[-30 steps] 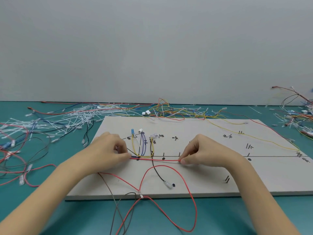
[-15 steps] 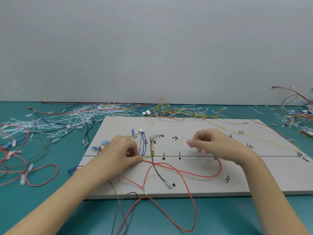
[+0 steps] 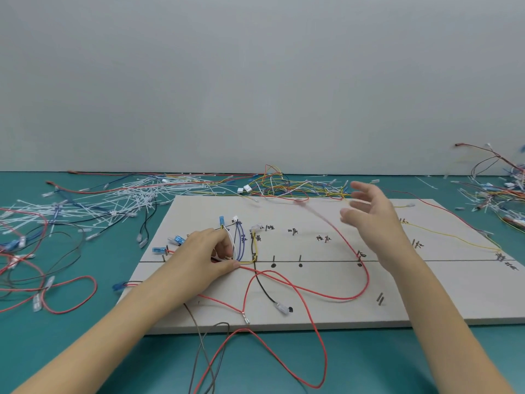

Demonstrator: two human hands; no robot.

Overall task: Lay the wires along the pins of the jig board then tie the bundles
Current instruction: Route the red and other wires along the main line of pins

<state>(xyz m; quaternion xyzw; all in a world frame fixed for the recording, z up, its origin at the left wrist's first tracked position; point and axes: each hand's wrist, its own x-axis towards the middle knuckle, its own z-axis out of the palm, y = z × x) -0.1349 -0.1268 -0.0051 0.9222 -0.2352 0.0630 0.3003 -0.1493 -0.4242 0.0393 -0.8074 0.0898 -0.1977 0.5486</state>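
Left hand pinches red wire near board left edge, at drawn line. Right hand raised above board's far edge, fingers spread, released, blurred.

A teal table carries the jig board, loose wires and cable ties.

Board flat on the table, pins in a row along its middle line. Heap of ties on the table behind and left of it; tangle of wires just behind its far edge.
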